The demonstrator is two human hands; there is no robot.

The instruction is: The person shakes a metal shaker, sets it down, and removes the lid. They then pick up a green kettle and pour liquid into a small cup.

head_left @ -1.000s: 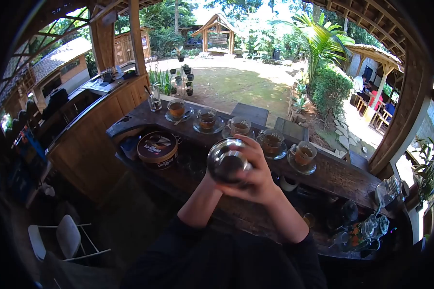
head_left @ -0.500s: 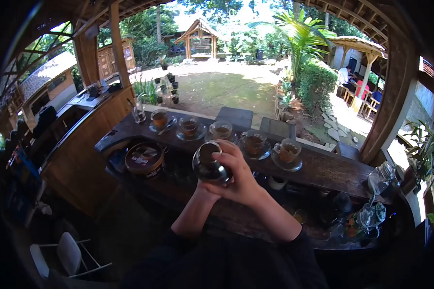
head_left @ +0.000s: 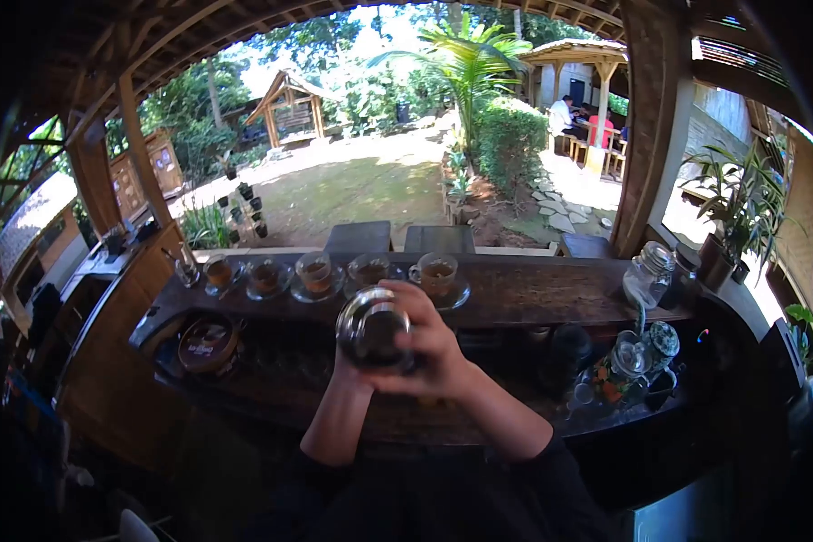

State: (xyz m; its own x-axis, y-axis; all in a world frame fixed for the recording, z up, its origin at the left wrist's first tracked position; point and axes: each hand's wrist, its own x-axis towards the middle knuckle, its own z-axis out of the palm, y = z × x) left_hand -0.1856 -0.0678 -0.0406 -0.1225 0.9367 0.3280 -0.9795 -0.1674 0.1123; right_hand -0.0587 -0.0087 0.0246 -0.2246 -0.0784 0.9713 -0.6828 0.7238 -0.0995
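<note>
A round, dark, shiny glass container (head_left: 370, 330) is held up over the counter, its rim tilted toward the camera; what is inside cannot be made out. My right hand (head_left: 434, 348) is wrapped round its right side, with the fingers over its top edge. Below and behind the container, my left hand (head_left: 357, 372) supports it, mostly hidden. Beyond it stand several glass cups of brown drink on saucers, among them a cup (head_left: 437, 274) just past my right hand and a cup (head_left: 314, 271) to the left.
The dark wooden counter (head_left: 542, 294) bears a lidded round tub (head_left: 208, 343) at left, a glass jar (head_left: 649, 275) at right and a tray of glassware (head_left: 628, 361) below it. Stools (head_left: 439, 239) stand beyond. People (head_left: 562, 117) sit in a far shelter.
The view has turned to the right, so the cups appear further left. Both hands still hold the container, whose rim now faces the camera more.
</note>
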